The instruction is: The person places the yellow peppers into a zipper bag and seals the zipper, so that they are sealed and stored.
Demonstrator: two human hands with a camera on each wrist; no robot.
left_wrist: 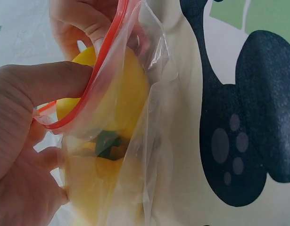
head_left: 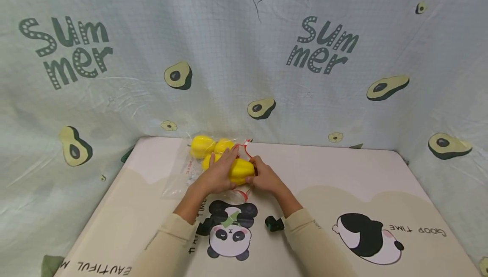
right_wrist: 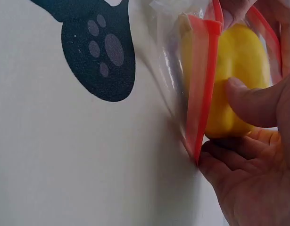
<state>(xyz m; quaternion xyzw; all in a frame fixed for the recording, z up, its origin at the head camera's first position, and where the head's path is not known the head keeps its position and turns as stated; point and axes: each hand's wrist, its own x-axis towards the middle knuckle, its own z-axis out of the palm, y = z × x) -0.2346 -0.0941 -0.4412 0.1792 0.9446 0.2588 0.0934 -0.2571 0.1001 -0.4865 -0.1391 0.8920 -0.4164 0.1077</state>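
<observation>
A clear zip bag with a red zip edge lies on the table, several yellow bell peppers inside it. One yellow bell pepper sits at the bag's mouth, between the two hands. My left hand holds the bag at its opening; in the left wrist view its thumb presses the red zip edge against the pepper. From the right, my right hand grips the pepper's end. The right wrist view has that thumb on the yellow skin and fingers beneath. A green stem shows through the plastic.
The table has a pale printed cover with a panda picture just in front of the hands. A black-and-white animal print is at the right. Behind the table hangs a patterned curtain.
</observation>
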